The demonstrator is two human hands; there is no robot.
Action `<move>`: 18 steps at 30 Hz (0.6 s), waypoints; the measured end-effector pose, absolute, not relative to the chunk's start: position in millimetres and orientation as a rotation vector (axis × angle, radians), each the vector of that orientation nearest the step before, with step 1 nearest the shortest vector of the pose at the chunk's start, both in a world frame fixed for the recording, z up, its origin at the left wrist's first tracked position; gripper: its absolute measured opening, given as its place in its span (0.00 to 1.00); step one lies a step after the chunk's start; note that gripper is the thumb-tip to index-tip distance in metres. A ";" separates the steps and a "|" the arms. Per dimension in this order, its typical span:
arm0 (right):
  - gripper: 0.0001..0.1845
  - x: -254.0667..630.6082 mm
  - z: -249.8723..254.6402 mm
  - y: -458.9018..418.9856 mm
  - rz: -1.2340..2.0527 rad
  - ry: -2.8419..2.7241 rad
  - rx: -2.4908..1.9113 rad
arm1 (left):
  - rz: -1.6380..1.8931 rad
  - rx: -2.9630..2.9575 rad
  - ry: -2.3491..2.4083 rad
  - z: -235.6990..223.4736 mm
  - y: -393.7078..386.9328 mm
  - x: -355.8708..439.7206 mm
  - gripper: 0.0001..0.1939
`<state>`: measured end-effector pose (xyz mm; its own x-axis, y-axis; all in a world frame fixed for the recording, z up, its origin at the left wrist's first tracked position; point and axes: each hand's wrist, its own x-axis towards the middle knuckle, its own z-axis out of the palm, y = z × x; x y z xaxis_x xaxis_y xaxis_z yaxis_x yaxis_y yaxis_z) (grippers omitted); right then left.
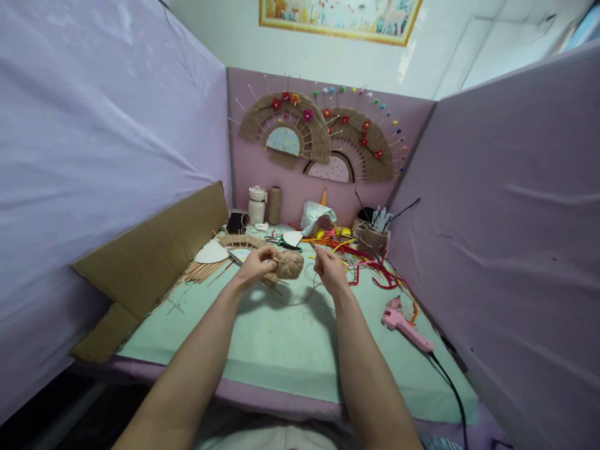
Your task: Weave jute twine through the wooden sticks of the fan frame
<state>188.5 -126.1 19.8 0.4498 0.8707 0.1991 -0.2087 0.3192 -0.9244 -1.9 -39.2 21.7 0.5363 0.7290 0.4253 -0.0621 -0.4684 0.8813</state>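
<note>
My left hand (258, 264) is closed on a ball of brown jute twine (290, 265), which sticks out past the fingertips above the table. To its right, my right hand (329, 269) is raised with its fingers pinched together. A thin strand of twine (300, 304) loops low between the two hands and runs up toward the right fingers; the pinch itself is too small to see clearly. Behind the left hand lies a half-round woven twine piece (241, 241) with a white half-round card (212, 252) and thin wooden sticks (200, 271) beside it.
A pink glue gun (407, 329) with a black cord lies at the right. Red and yellow pipe cleaners (383, 275), a white jar (257, 205) and a cup of glue sticks (376, 237) stand or lie behind. Cardboard (159, 250) leans at the left; twine fans (285, 122) hang on the back panel.
</note>
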 end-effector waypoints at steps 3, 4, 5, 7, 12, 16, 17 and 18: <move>0.22 200.2 26.0 -126.5 0.787 -0.681 -0.865 | 1.243 1.612 0.799 18.3 -32.2 0.1 0.06; 0.22 206.3 25.9 -127.0 0.754 -0.615 -0.847 | 1.288 1.469 0.828 17.3 -29.3 -0.1 0.06; 0.21 213.7 24.8 -127.7 0.712 -0.540 -0.841 | 1.317 1.325 0.824 16.5 -26.5 -0.9 0.07; 0.19 230.6 20.5 -129.3 0.579 -0.373 -0.870 | 1.334 1.097 0.769 15.9 -21.8 -3.4 0.09; 0.13 258.1 11.3 -128.7 0.198 -0.189 -1.204 | 1.214 1.078 0.658 18.3 -23.4 -5.7 0.10; 0.14 240.3 15.6 -125.4 -0.150 -0.372 -1.485 | 1.153 1.363 0.515 22.2 -36.2 -2.2 0.10; 0.18 231.2 17.2 -124.8 -0.198 -0.497 -1.466 | 1.149 1.460 0.468 23.3 -39.6 -1.3 0.10; 0.21 221.3 18.5 -124.1 -0.164 -0.658 -1.409 | 1.142 1.561 0.423 24.3 -42.7 -0.4 0.09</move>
<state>221.3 -124.1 18.5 0.8133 0.2716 0.5146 0.4813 0.1830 -0.8572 -0.4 -42.7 24.3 0.4711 0.7647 0.4398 -0.2939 -0.3341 0.8956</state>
